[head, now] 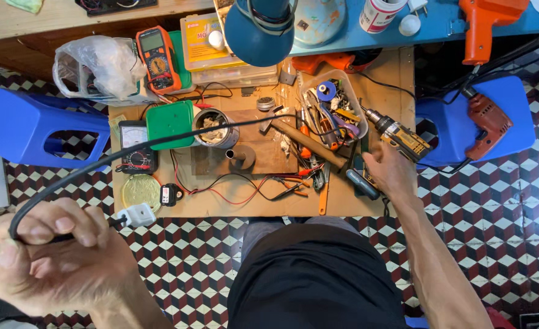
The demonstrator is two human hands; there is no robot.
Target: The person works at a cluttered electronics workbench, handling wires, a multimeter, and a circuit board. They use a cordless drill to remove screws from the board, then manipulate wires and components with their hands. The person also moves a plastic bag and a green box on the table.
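The bench (367, 207) was crowded: toward twelve o'clock a tool tray (333, 109), hammer (306, 143) and tin (216, 127) blocked passage. The black cable (160, 141) arched across from nine o'clock. Bare wood remained only along the six o'clock edge.

Yellow box (203, 41) beside orange multimeter's grey screen (151, 41) (table's far edge).

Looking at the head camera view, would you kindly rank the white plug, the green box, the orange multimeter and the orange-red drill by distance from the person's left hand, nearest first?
From the left hand, at the lower left:
1. White plug, beside the hand's fingers, on the black cord it grips.
2. Green box, on the table's left part.
3. Orange multimeter, at the table's back left.
4. Orange-red drill, on the blue stool at far right.
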